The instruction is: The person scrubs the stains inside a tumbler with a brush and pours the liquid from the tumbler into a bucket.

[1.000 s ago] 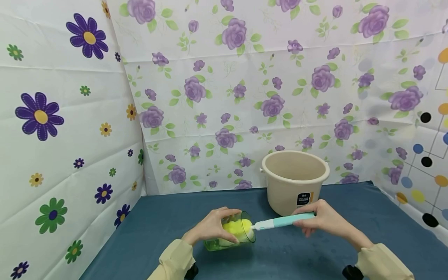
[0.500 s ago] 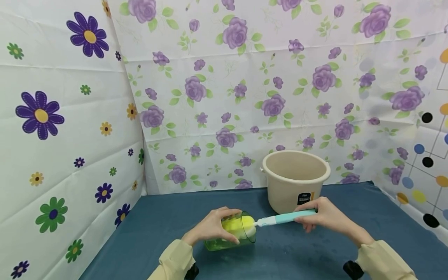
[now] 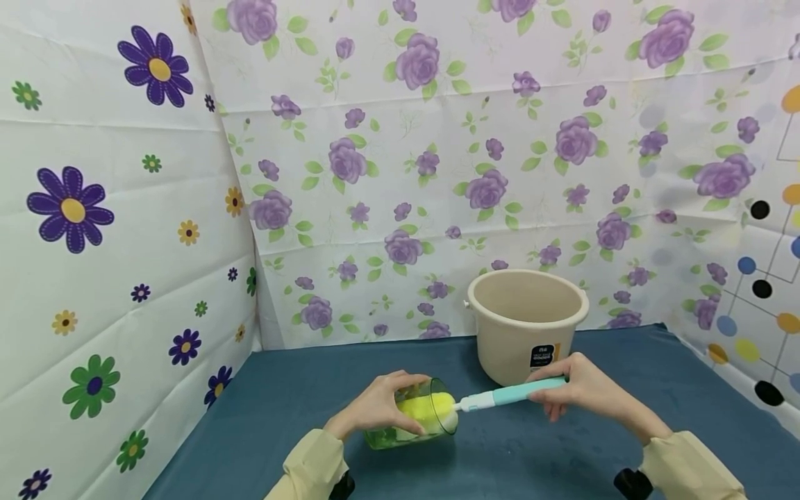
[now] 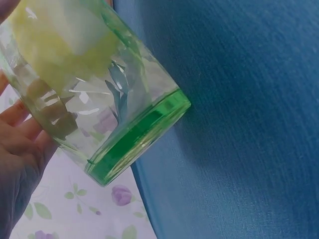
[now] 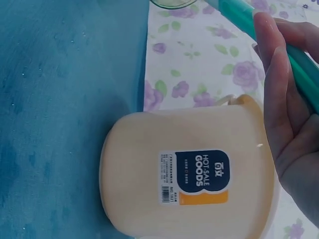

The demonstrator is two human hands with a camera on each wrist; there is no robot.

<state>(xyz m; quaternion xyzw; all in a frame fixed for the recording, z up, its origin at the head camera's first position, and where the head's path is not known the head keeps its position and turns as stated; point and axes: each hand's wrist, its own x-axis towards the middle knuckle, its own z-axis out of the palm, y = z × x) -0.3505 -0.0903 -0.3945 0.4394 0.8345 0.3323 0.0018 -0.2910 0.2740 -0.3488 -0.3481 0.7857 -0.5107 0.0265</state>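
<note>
My left hand grips a green-tinted clear glass that lies tilted, its mouth facing right. Inside the glass sits the yellow and white sponge head of a cup brush, part of it level with the rim. My right hand pinches the brush's teal and white handle between thumb and fingers. In the left wrist view, the thick green base of the glass shows close over the blue cloth, with the sponge blurred behind the wall. The right wrist view shows the teal handle running through the right hand.
A beige bucket with a dark label stands just behind the brush handle, near the back edge of the blue cloth-covered table. Small water drops dot the cloth in the right wrist view. Flower-printed curtains enclose the back and left side.
The brush slides slightly in and out of the glass and the right hand shifts a little with it. The left hand and glass stay nearly in place.
</note>
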